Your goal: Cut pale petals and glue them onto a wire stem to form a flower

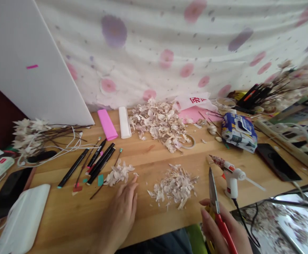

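The left hand [120,215] lies flat on the table [64,218]. Its fingers are a little spread, and the fingertips [134,181] sit just beside a small pile of pale petals [118,174]. The right hand [222,225] is curled shut around a pair of scissors [214,197] with red handles. The blades point up and look closed.

There are three piles of petals on the table. The small one is on the left, a middle pile [173,185] is near the scissors, and the biggest pile [156,123] is at the back.

A white glue gun [231,176] stands just to the right of the middle pile. Near the left hand lie about four black pens [99,164]. Behind them are one pink box [107,124] and one white box [124,122]. Two black phones lie on the table, one on each side [278,162] [8,190]. Two bunches of paper flowers sit at the far ends [29,139] [296,83].
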A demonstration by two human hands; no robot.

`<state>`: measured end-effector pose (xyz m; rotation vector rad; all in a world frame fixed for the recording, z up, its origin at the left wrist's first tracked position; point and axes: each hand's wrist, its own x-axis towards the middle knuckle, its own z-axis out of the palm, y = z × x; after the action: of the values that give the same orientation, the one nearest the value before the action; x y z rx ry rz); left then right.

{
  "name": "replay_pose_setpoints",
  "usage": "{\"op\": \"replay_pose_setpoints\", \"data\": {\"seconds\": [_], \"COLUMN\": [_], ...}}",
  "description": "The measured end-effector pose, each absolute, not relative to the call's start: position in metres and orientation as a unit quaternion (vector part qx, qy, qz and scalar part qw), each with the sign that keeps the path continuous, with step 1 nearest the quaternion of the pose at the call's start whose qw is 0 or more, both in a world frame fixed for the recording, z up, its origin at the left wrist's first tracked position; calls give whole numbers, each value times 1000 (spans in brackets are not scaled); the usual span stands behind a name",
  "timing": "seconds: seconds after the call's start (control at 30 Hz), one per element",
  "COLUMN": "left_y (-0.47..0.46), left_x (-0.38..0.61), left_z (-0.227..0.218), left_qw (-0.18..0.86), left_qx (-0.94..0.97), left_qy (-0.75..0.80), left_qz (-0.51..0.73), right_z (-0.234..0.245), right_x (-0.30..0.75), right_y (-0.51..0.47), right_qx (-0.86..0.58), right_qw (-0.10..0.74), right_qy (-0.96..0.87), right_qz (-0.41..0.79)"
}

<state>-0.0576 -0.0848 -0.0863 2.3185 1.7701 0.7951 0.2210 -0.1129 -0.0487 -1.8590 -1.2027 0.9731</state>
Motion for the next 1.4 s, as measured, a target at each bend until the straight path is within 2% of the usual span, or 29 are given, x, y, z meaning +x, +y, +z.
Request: {"op": "replay_pose_setpoints", "data": {"seconds": [0.17,0.43,0.6,0.7,0.9,1.0,1.1,1.17,1.27,1.4], "left_y": [-75,-65,-81,-88,-80,-73,-65,-58,-51,-48], "left_x": [-59,-62,-40,-19,10,24,33,34,33,32], "left_z": [-101,-92,-99,-94,-95,-101,-107,-110,-112,-107], "left_qw": [54,227,244,297,225,244,251,232,233,302], "left_qx": [759,778,767,775,788,820,846,849,836,816], "left_qy": [597,543,548,516,532,478,422,419,435,454], "left_qz": [254,222,230,212,212,197,206,224,240,193], "right_z": [-56,-67,-60,-56,-41,-23,5,23,36,18], "right_x": [210,211,220,221,216,215,211,197,156,91], "right_y": [-125,-136,-134,-133,-127,-115,-92,-70,-26,29], "right_qx": [-745,-731,-722,-728,-740,-738,-713,-684,-662,-644], "right_qw": [364,331,321,321,355,357,303,229,5,-57], "right_qy": [-446,-444,-454,-440,-415,-429,-516,-615,-720,-745], "right_qz": [336,398,410,417,392,378,365,317,207,163]}}
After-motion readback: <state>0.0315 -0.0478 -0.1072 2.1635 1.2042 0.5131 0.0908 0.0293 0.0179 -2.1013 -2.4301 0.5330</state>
